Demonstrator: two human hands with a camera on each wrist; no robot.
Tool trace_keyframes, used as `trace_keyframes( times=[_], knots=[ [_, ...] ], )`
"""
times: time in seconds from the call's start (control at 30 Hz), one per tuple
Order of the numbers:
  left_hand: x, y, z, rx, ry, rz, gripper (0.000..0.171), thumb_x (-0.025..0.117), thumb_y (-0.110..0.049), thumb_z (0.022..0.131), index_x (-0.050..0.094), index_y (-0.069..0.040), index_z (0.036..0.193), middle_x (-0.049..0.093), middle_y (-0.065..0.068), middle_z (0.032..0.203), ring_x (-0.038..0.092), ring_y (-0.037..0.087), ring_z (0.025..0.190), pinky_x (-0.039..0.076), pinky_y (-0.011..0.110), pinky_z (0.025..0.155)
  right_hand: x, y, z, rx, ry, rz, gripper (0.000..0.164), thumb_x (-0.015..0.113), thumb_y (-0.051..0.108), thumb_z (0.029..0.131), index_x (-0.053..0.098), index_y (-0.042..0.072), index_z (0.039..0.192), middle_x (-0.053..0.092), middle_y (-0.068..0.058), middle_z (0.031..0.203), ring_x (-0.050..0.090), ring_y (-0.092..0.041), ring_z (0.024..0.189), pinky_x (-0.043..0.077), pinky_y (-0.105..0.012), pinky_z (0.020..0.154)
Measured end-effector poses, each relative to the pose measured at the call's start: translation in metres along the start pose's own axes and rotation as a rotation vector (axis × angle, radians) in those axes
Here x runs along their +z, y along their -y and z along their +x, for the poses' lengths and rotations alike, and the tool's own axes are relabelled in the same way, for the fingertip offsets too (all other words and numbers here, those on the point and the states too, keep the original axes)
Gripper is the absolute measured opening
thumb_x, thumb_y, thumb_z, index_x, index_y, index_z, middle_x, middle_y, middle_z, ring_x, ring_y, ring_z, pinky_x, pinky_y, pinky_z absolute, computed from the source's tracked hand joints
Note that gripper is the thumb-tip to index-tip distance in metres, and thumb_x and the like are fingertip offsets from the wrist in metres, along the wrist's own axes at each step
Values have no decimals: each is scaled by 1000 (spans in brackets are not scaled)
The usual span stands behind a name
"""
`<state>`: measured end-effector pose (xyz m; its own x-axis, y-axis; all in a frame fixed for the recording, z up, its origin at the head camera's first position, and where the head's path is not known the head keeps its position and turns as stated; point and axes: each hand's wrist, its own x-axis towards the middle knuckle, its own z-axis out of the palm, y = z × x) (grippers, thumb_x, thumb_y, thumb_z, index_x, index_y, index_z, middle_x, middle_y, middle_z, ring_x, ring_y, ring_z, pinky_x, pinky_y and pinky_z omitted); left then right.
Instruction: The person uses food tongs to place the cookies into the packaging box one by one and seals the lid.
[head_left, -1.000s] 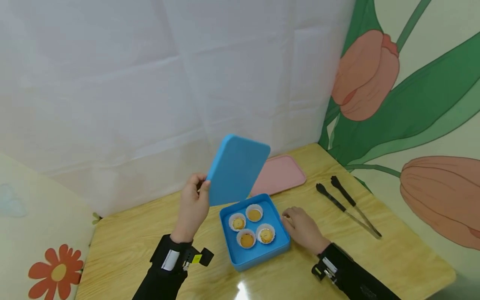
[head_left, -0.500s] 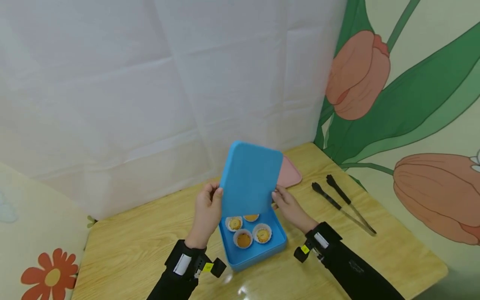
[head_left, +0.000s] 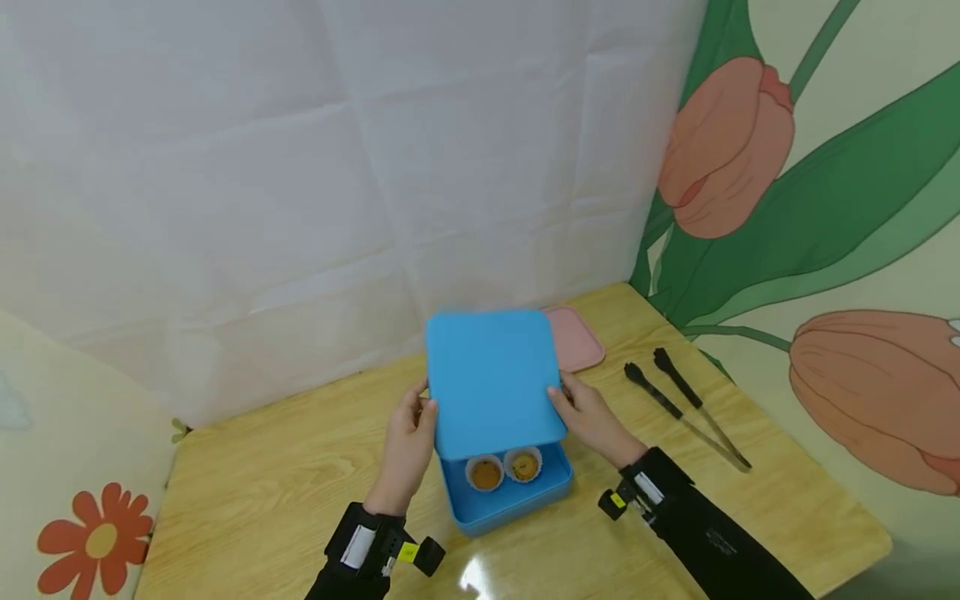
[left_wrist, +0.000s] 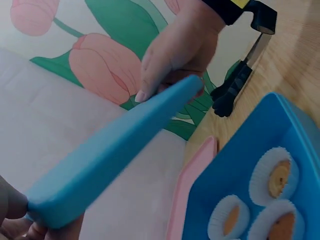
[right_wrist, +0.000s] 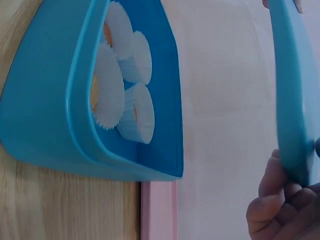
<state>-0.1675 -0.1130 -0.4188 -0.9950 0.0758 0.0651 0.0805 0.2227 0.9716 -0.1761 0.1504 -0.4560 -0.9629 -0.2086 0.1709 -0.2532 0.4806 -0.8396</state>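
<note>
Both hands grip a blue lid point(head_left: 493, 379) by its opposite side edges, above a blue box point(head_left: 510, 515). My left hand point(head_left: 405, 450) pinches its left side with the thumb in front, and my right hand point(head_left: 596, 417) does likewise on the right. In the right wrist view a gap shows between the lid point(right_wrist: 290, 95) and the box rim point(right_wrist: 85, 135). Inside the box stand several small tarts in white paper cups. Two of them, one plain tart point(head_left: 485, 473) and one topped tart point(head_left: 523, 465), show below the lid in the head view; the others are hidden there.
Behind the lid lies a pink tray point(head_left: 577, 337), partly covered from view. Tongs point(head_left: 693, 408) with black tips lie spread on the wooden table point(head_left: 285, 492) to the right. A white cloth point(head_left: 300, 167) hangs at the table's back edge.
My right hand has risen from beside the box and taken hold of the lid's right edge. The lid has moved right, levelled out and come lower over the box, covering the rear tarts from view.
</note>
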Motion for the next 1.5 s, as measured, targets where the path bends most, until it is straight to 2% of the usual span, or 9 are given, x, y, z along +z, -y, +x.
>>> trace_keyframes(
  times=[0.07, 0.13, 0.27, 0.37, 0.5, 0.6, 0.7, 0.93, 1.5],
  knots=[
    [3, 6, -2, -11, -18, 45, 42, 39, -16, 99, 36, -6, 140, 51, 16, 94, 50, 18, 78, 45, 27, 68, -1, 1, -1, 20, 2, -52, 53, 37, 34, 99, 30, 6, 143, 62, -18, 98, 62, -21, 81, 50, -30, 66],
    [6, 12, -4, -9, -47, 96, 42, 40, -14, 99, 37, -3, 139, 52, 16, 92, 49, 17, 74, 44, 26, 64, -2, 1, -1, 38, 6, -105, 52, 38, 35, 99, 33, 6, 142, 55, -10, 77, 54, -15, 66, 45, -26, 56],
    [13, 25, -10, -5, -89, 185, 39, 41, -11, 98, 42, 2, 135, 55, 16, 91, 49, 16, 69, 43, 24, 56, -4, 0, -1, 62, 26, -176, 49, 42, 32, 98, 40, 4, 138, 46, -3, 66, 47, -11, 58, 41, -25, 51],
    [18, 32, -14, -2, -106, 254, 37, 42, -9, 97, 47, 5, 131, 55, 16, 91, 49, 15, 68, 43, 24, 54, -4, -1, -2, 71, 26, -214, 42, 44, 28, 98, 48, 3, 132, 53, -4, 73, 50, -12, 62, 43, -25, 54],
    [25, 40, -19, 9, -132, 340, 34, 44, -7, 95, 52, 6, 125, 51, 16, 89, 48, 17, 69, 41, 24, 56, 0, -5, -5, 84, 27, -269, 37, 46, 23, 97, 52, 2, 127, 64, -11, 97, 60, -15, 79, 50, -30, 65],
    [31, 48, -22, 3, -135, 361, 32, 43, -6, 94, 53, 8, 122, 48, 15, 87, 46, 17, 68, 40, 23, 55, 4, -9, -8, 123, 48, -292, 42, 46, 24, 97, 49, 0, 131, 62, -17, 116, 63, -24, 97, 53, -39, 80],
    [37, 57, -25, -36, -121, 359, 32, 42, -7, 95, 53, 9, 122, 45, 14, 88, 44, 16, 66, 39, 22, 53, 7, -13, -11, 180, 71, -302, 46, 45, 26, 97, 45, -1, 135, 57, -19, 126, 58, -30, 113, 48, -45, 92],
    [46, 70, -33, -118, -99, 341, 35, 41, -8, 95, 50, 9, 124, 45, 15, 91, 45, 18, 72, 40, 23, 56, 11, -20, -18, 244, 89, -372, 44, 44, 28, 97, 50, -1, 130, 57, -19, 125, 56, -32, 115, 46, -47, 94],
    [55, 80, -43, -129, -139, 373, 37, 45, -8, 93, 51, 14, 123, 49, 15, 88, 49, 19, 75, 41, 24, 61, 15, -25, -26, 227, 111, -459, 45, 47, 25, 96, 50, -7, 128, 57, -23, 124, 54, -36, 116, 44, -48, 96]
  ],
)
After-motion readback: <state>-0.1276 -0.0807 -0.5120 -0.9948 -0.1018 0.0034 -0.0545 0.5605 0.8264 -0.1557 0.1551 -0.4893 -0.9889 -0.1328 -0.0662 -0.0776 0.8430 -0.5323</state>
